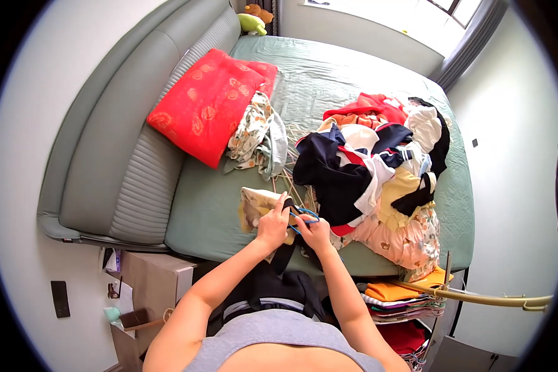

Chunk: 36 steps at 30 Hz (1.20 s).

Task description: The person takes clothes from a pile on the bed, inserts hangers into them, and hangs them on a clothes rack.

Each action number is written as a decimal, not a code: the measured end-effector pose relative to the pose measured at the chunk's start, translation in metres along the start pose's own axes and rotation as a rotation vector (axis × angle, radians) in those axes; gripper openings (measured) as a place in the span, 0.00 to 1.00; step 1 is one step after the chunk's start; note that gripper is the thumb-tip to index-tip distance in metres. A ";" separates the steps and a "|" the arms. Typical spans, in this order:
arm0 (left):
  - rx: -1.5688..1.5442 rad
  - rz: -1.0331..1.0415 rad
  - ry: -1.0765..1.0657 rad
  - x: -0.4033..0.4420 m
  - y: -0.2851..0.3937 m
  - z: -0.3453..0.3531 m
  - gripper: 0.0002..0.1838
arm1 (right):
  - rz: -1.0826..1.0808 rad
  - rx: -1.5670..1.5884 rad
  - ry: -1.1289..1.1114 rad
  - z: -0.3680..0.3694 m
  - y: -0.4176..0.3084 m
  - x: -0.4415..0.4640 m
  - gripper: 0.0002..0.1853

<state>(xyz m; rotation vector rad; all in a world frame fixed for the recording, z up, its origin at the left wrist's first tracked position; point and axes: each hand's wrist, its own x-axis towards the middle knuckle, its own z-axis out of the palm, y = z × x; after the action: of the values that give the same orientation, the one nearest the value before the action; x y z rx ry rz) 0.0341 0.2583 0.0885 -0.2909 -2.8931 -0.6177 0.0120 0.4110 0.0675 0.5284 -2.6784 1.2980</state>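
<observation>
In front of my waist, my right hand (314, 233) is closed around a thin blue clothes hanger (309, 212). My left hand (273, 227) is closed on a black garment (283, 255), just left of the hanger; part of this cloth dangles below both hands. My fingers hide where the hanger and the cloth meet. Beyond my left hand lies a cream patterned cloth (250, 199) on the bed's edge. Several thin pale hangers (286, 181) lie on the sheet past my hands.
A large clothes heap (328, 173) covers the bed's right part. The red pillow (204, 105) and a patterned cloth (254, 124) lie near the headboard (118, 124). A rail (490, 299) and hung clothes (403, 297) stand at right, a bedside cabinet (177, 279) at left.
</observation>
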 end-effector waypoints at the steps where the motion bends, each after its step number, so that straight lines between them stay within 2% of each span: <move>1: -0.079 0.021 -0.013 -0.003 0.016 -0.005 0.22 | -0.025 -0.065 -0.035 0.001 0.007 -0.004 0.09; 2: -0.157 0.043 -0.027 -0.007 0.033 -0.009 0.22 | -0.049 -0.129 -0.069 0.003 0.016 -0.008 0.10; 3: -0.172 0.066 -0.121 -0.012 0.053 -0.015 0.24 | -0.120 -0.060 -0.052 0.001 0.019 -0.014 0.13; 4: -0.245 0.058 -0.088 -0.018 0.064 -0.007 0.25 | -0.086 -0.014 -0.032 -0.006 0.020 -0.021 0.13; 6: -0.329 0.048 -0.197 -0.024 0.086 -0.011 0.26 | -0.010 0.074 0.089 -0.018 0.031 -0.039 0.13; 8: -0.443 0.147 -0.279 -0.030 0.105 -0.021 0.29 | 0.052 0.409 0.228 -0.036 0.037 -0.066 0.11; 9: -0.538 0.295 -0.287 -0.027 0.108 -0.028 0.28 | 0.012 0.403 0.214 -0.053 0.045 -0.077 0.11; 10: -0.593 0.377 -0.243 -0.022 0.110 -0.031 0.22 | -0.026 0.395 0.200 -0.076 0.039 -0.083 0.12; 11: -0.367 0.450 -0.093 -0.020 0.113 -0.037 0.20 | 0.070 0.556 0.287 -0.092 0.027 -0.092 0.17; 12: -0.141 0.519 0.060 -0.017 0.122 -0.058 0.17 | 0.134 0.555 0.297 -0.108 0.030 -0.100 0.21; 14: 0.136 0.498 0.134 -0.013 0.130 -0.079 0.15 | 0.143 0.622 0.358 -0.136 0.029 -0.112 0.22; 16: 0.239 0.589 0.094 -0.010 0.136 -0.079 0.14 | 0.098 0.573 0.410 -0.156 0.030 -0.122 0.23; 18: 0.213 0.671 0.078 -0.016 0.156 -0.075 0.14 | 0.055 0.548 0.447 -0.175 0.026 -0.133 0.23; 21: 0.119 0.794 0.100 -0.017 0.200 -0.059 0.13 | 0.140 0.608 0.495 -0.188 0.016 -0.149 0.24; 23: 0.118 0.813 0.070 -0.020 0.225 -0.045 0.13 | 0.182 0.619 0.538 -0.193 0.013 -0.161 0.24; 26: 0.079 0.870 0.033 -0.022 0.252 -0.020 0.13 | 0.140 0.447 0.619 -0.196 0.020 -0.177 0.24; 27: 0.066 0.877 0.016 -0.023 0.260 -0.015 0.13 | 0.203 0.482 0.628 -0.196 0.025 -0.184 0.22; 30: -0.010 0.818 -0.027 -0.025 0.275 0.001 0.13 | 0.114 0.283 0.656 -0.212 0.039 -0.204 0.18; 31: -0.052 0.783 -0.020 -0.025 0.277 0.005 0.12 | 0.148 0.275 0.834 -0.213 0.038 -0.207 0.14; 34: -0.126 0.658 0.030 -0.014 0.278 0.008 0.14 | 0.071 0.048 1.156 -0.227 0.048 -0.231 0.10; 36: -0.196 0.621 0.021 -0.006 0.280 0.001 0.14 | 0.125 -0.074 0.867 -0.222 0.049 -0.247 0.07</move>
<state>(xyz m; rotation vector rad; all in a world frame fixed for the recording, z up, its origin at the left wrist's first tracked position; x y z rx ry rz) 0.1026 0.5079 0.1945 -1.1366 -2.5036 -0.7628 0.2146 0.6756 0.1075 -0.1961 -2.0224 1.0927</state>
